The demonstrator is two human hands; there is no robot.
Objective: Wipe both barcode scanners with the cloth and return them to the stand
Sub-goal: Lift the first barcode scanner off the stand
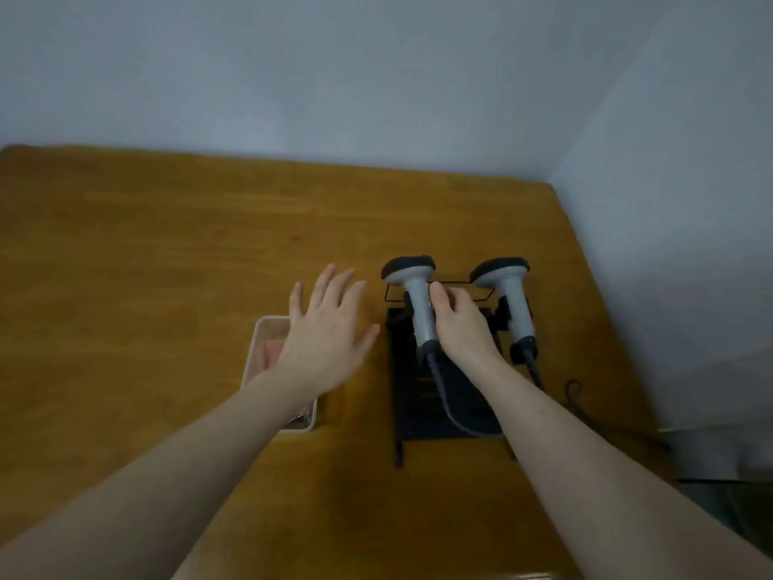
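Two grey barcode scanners with black heads sit in a black stand (422, 420) on the wooden table. My right hand (462, 324) is wrapped around the handle of the left scanner (416, 299), which is still in the stand. The right scanner (512, 303) stands alone beside it. My left hand (326, 328) hovers with fingers spread over a small white tray (267, 328). A pink cloth (272, 352) lies in that tray, partly hidden by my hand and wrist.
Black cables (456, 416) run from both scanners toward the near right edge of the table (146, 253). A grey wall rises behind and to the right. The table's right edge lies close to the stand.
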